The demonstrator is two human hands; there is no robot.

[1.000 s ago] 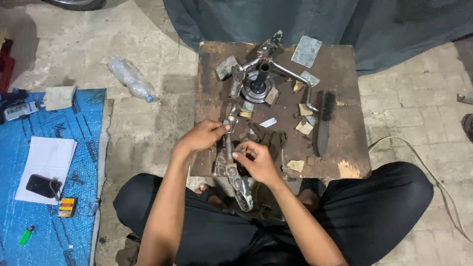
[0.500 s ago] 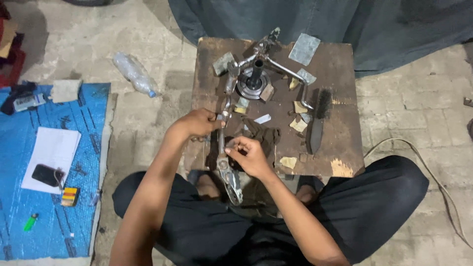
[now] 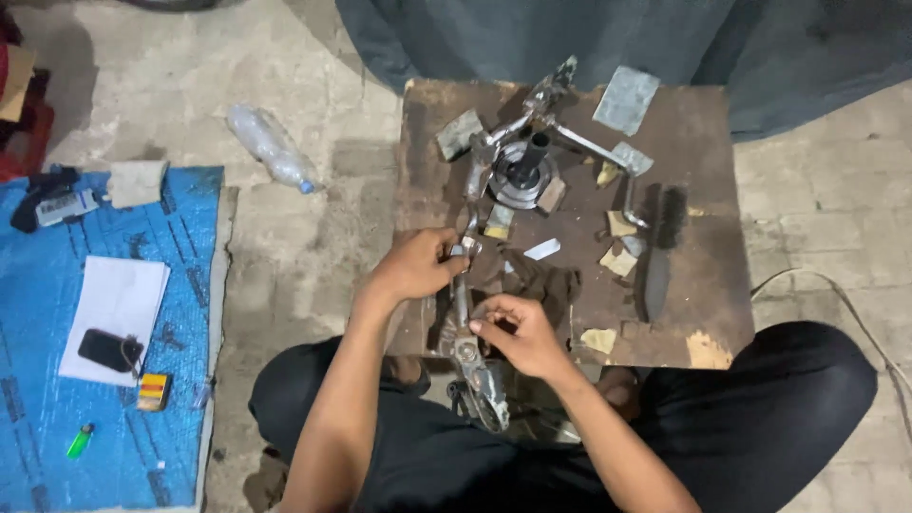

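At the near edge of the low rusty-brown wooden board [image 3: 703, 313], the left hand [image 3: 413, 266] pinches the upper end of a long grey metal lever part [image 3: 465, 328], while the right hand [image 3: 521, 332] closes its fingers around its lower section, just above the lap

A single head-worn camera looks steeply down from above the seated person, near the low wooden board [image 3: 703, 285], with concrete floor [image 3: 313, 247] beyond and a blue mat [image 3: 28, 418] at left.
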